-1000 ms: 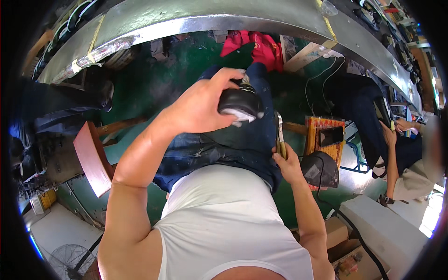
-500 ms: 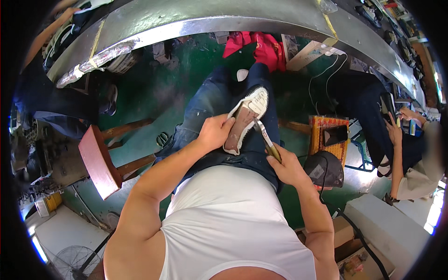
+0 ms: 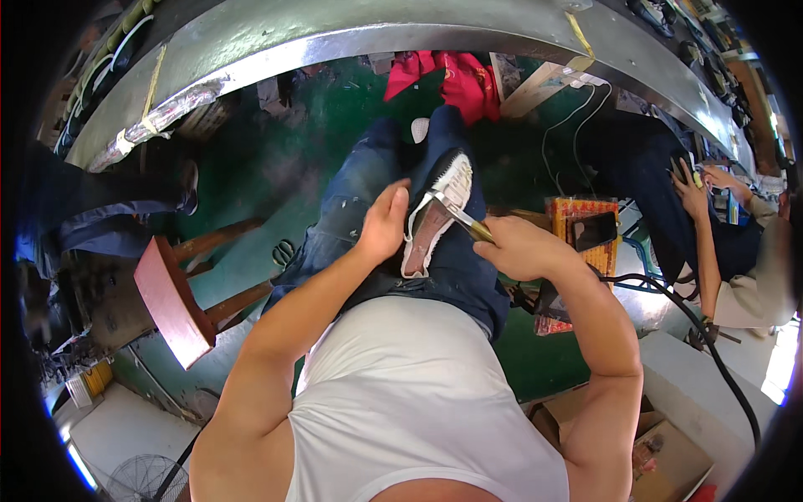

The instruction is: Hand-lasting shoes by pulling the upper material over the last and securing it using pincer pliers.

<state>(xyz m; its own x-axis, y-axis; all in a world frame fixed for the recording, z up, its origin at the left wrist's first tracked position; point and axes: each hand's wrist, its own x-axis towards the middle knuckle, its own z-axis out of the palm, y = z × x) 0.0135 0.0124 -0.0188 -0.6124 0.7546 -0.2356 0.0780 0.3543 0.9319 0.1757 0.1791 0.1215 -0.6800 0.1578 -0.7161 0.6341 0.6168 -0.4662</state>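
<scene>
A black shoe (image 3: pixel 431 238) lies sole side up along my right thigh, toe pointing away from me. White stitching runs round its edge, and a brown insole covers the middle and heel. My left hand (image 3: pixel 385 224) is just left of the shoe, fingers stretched out and nothing visible in them; whether it brushes the shoe's edge I cannot tell. My right hand (image 3: pixel 520 248) grips the olive-brown handle of a hammer (image 3: pixel 458 219). Its steel head is over the middle of the sole, close to or touching it.
A long metal workbench (image 3: pixel 293 46) spans the far side. A brown stool (image 3: pixel 173 301) stands at left, scissors (image 3: pixel 284 252) on the floor beside it. A phone (image 3: pixel 593 230) lies on an orange-patterned stack at right, near a seated co-worker (image 3: pixel 711 234). Cardboard boxes (image 3: pixel 669 456) sit lower right.
My left hand has let go of the shoe and straightened its fingers. My right hand has moved up and turned, bringing the hammer more across the sole. The view has shifted slightly.
</scene>
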